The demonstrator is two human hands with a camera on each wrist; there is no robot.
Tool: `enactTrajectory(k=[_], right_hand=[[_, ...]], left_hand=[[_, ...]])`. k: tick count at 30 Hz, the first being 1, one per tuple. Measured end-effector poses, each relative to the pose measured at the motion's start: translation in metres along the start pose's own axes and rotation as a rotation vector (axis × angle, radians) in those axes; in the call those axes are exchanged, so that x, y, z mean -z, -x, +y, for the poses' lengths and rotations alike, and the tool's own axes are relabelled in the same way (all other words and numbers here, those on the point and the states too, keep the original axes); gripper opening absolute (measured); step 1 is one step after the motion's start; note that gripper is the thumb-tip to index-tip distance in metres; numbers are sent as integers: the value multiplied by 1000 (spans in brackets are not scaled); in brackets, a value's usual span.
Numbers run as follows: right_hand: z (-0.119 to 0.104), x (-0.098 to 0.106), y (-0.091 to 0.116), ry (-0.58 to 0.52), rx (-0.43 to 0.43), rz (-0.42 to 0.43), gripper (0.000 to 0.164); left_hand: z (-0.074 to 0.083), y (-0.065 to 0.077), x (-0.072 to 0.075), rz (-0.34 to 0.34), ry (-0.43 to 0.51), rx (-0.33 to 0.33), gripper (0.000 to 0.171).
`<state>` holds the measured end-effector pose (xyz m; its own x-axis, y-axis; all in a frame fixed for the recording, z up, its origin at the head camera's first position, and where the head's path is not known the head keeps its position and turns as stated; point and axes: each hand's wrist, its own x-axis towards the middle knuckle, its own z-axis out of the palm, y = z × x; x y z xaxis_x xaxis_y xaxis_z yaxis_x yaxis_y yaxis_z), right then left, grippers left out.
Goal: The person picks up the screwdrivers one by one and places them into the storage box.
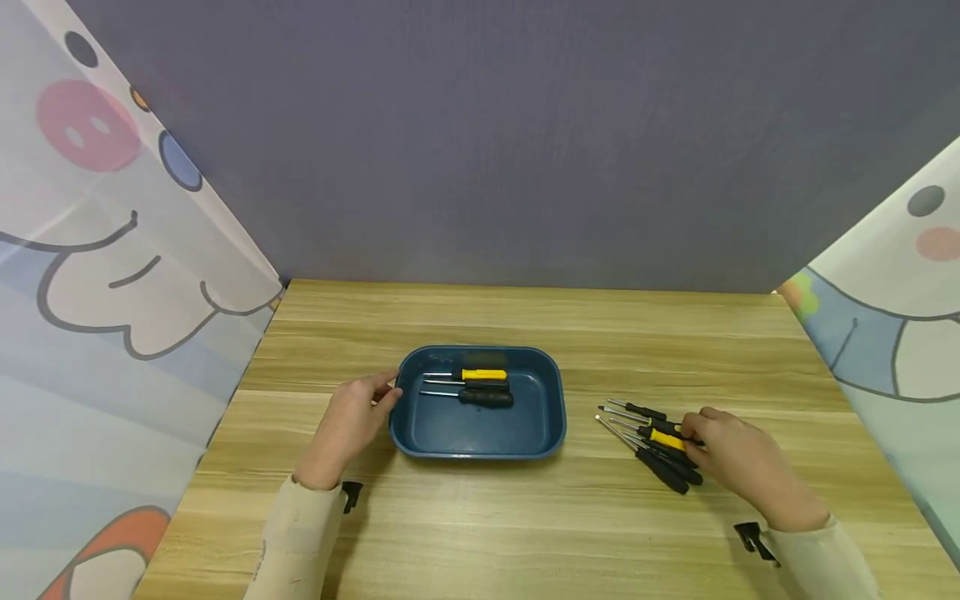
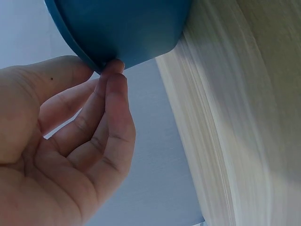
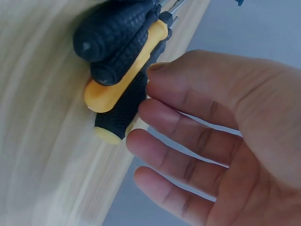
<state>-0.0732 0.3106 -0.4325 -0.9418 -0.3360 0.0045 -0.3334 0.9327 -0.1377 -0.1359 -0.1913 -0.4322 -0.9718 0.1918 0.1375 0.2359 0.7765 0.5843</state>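
Observation:
My left hand (image 1: 350,425) pinches the left rim of a blue plastic tray (image 1: 457,435) between thumb and fingertips; the left wrist view shows the tray's wall (image 2: 136,33) close up. Inside lie a yellow-handled screwdriver (image 1: 483,375) and two black-handled ones, tips pointing left. On the right, my right hand (image 1: 742,458) hovers at the handle end of a loose pile of several screwdrivers. In the right wrist view its fingers are slightly bent, with nothing held. Nearest to them is a black handle with a yellow end (image 3: 123,106), beside a yellow handle (image 3: 129,70) and black ones.
The wooden table (image 1: 487,533) carries the tray and the screwdriver pile. A grey panel (image 1: 525,150) stands behind its far edge. Cartoon-printed curtains (image 1: 112,417) hang along both sides.

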Motion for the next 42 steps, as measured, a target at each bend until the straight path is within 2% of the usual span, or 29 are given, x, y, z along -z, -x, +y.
enactTrajectory(k=[11, 19, 32, 37, 42], right_hand=[[8, -3, -1, -8, 0, 69, 20], [15, -6, -6, -15, -15, -2, 22], [25, 0, -20, -64, -44, -183, 27], [26, -1, -21, -92, -34, -192, 28], [27, -2, -22, -126, -4, -165, 25]], left_hand=[[-1, 0, 0, -3, 7, -4, 34], [-1, 1, 0, 1, 13, -15, 34], [0, -1, 1, -8, 15, -3, 34], [1, -2, 2, -16, 11, -1, 34], [0, -2, 3, -27, 11, 6, 34]])
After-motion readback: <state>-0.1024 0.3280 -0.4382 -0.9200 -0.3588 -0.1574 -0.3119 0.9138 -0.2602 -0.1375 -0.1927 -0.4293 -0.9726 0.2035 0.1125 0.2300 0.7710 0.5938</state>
